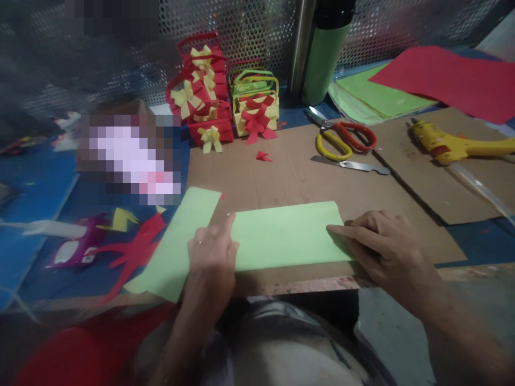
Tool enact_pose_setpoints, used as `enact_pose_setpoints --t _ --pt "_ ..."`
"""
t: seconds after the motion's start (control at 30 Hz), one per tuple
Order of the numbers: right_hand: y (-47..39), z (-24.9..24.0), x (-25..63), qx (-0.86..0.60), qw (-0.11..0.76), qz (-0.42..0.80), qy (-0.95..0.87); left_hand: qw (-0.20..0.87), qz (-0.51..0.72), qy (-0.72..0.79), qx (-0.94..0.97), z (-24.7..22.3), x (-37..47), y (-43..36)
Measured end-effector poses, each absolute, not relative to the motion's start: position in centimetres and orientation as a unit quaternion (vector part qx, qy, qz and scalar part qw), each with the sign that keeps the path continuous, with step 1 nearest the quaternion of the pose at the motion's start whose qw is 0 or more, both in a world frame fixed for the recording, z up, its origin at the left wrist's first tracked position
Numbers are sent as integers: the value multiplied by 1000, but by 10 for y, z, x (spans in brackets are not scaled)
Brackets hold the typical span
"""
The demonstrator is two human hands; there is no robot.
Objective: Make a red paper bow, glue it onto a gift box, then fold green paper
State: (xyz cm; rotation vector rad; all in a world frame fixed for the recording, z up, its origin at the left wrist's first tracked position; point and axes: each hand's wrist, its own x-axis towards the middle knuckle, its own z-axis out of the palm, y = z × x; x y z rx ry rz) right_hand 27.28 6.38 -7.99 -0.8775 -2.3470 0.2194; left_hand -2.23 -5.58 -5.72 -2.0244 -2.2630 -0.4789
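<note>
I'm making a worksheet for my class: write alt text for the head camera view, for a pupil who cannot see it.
A person's left hand and right hand touch opposite ends of a pale green paper on brown cardboard. Small paper baskets with bows stand beyond it, with scissors and a yellow glue gun to the right.

On the fingers [230, 224] of my left hand [212, 258] I wear one thin ring [198, 243], a small bright glint; I can't make out its details. My right hand [380, 238] is bare, as are my left forearm [183, 335] and right forearm [446, 313]. My clothing [289, 338] is pale greyish white, streaked with dark, curving bands, the pattern blurred.
</note>
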Motion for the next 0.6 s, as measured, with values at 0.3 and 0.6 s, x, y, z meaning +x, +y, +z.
enact_pose_setpoints --t 0.3,0.6 --pt "64 -76 273 -317 305 88 -893 -7 -204 -723 -660 -54 -25 -52" --pt "63 -76 271 -331 304 87 -889 -66 -175 -745 -641 -48 -27 -47"
